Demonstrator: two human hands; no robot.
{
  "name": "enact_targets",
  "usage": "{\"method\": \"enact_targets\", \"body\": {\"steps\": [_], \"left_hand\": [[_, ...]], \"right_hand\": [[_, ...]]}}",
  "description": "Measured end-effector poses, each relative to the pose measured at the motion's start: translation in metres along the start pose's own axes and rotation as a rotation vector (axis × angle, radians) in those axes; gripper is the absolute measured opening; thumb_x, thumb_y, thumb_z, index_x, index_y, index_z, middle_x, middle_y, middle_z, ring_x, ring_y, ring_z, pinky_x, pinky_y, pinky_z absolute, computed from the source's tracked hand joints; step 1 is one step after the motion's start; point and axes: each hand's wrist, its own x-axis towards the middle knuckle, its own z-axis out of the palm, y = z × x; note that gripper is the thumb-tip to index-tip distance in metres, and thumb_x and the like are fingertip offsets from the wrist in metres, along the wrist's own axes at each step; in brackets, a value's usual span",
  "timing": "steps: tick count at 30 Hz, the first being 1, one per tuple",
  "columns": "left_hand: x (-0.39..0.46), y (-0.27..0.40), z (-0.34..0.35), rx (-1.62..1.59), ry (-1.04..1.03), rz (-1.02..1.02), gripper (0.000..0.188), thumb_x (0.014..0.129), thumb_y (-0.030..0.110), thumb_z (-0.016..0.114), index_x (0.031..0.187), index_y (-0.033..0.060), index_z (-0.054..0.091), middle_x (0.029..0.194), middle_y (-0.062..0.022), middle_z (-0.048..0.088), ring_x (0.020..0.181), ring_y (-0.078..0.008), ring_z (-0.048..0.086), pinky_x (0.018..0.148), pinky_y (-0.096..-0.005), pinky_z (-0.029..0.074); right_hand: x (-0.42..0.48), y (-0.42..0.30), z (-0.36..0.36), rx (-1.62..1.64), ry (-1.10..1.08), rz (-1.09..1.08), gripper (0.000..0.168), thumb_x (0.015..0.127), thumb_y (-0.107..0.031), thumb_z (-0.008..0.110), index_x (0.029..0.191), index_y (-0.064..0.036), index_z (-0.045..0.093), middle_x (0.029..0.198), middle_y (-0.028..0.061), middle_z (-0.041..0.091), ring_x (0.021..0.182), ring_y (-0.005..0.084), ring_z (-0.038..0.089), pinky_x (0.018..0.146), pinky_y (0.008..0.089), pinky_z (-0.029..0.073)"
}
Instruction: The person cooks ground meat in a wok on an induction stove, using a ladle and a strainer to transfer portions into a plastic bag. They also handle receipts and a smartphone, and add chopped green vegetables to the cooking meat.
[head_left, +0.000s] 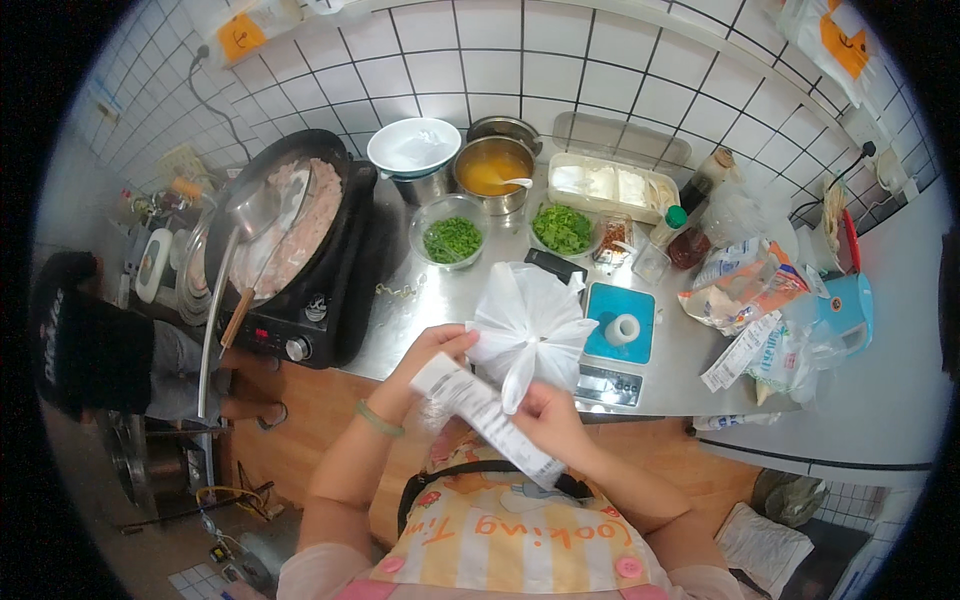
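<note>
A white plastic bag (525, 322), gathered at its top, is between my hands over the front edge of the steel counter. My left hand (435, 360) pinches the bag's left side, with a jade-green bangle on that wrist. My right hand (551, 420) grips the bag's twisted lower end. A long printed paper slip (491, 420) hangs across the front of the bag, between my hands; which fingers hold it, I cannot tell. Just right of the bag, a blue-topped kitchen scale (600, 345) bears a white roll (622, 329).
A large pan (322, 225) of pinkish food, with a ladle, sits on an induction cooker at left. Bowls of chopped greens (451, 238), a pot of yellow liquid (493, 169) and a sectioned container (615, 184) stand behind. Packages (750, 285) crowd the right. Another person (97, 337) stands at far left.
</note>
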Motion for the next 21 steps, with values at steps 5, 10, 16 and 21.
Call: {"method": "enact_targets", "body": {"steps": [5,10,16,21], "left_hand": [[0.004,-0.012,-0.018,-0.488,-0.199,-0.079,0.016,0.083,0.014,0.048,0.083,0.0007,0.058,0.082,-0.0071,0.060,0.066,-0.0099,0.055,0.057,-0.0206,0.043],[0.002,-0.018,-0.002,0.055,-0.019,0.161,0.018,0.079,0.015,0.057,0.084,-0.0022,0.059,0.064,-0.0001,0.055,0.051,-0.0031,0.044,0.047,-0.0167,0.035],[0.003,-0.009,0.008,0.224,0.129,0.217,0.016,0.076,0.011,0.060,0.084,-0.0030,0.059,0.060,0.0000,0.056,0.046,-0.0017,0.043,0.040,-0.0161,0.032],[0.007,0.001,0.009,0.382,0.078,0.257,0.013,0.074,0.007,0.061,0.082,-0.0033,0.061,0.060,0.0017,0.055,0.046,0.0001,0.042,0.040,-0.0155,0.031]], "right_hand": [[-0.001,0.009,0.004,0.160,0.295,0.059,0.015,0.077,0.002,0.052,0.091,0.002,0.050,0.078,0.0081,0.060,0.070,0.0095,0.057,0.061,0.0194,0.045],[-0.011,-0.004,-0.001,-0.095,0.370,0.029,0.008,0.077,-0.001,0.053,0.085,0.000,0.053,0.074,0.0045,0.059,0.061,0.0069,0.054,0.053,0.0190,0.042],[0.073,-0.028,-0.121,-0.787,0.731,-0.461,0.016,0.066,-0.010,0.063,0.078,-0.001,0.058,0.066,0.0108,0.058,0.058,0.0195,0.056,0.053,0.0293,0.044],[0.160,0.013,-0.123,-1.298,0.299,-0.007,0.026,0.063,-0.024,0.064,0.071,0.001,0.060,0.080,0.0197,0.058,0.075,0.0335,0.056,0.067,0.0389,0.045]]}}
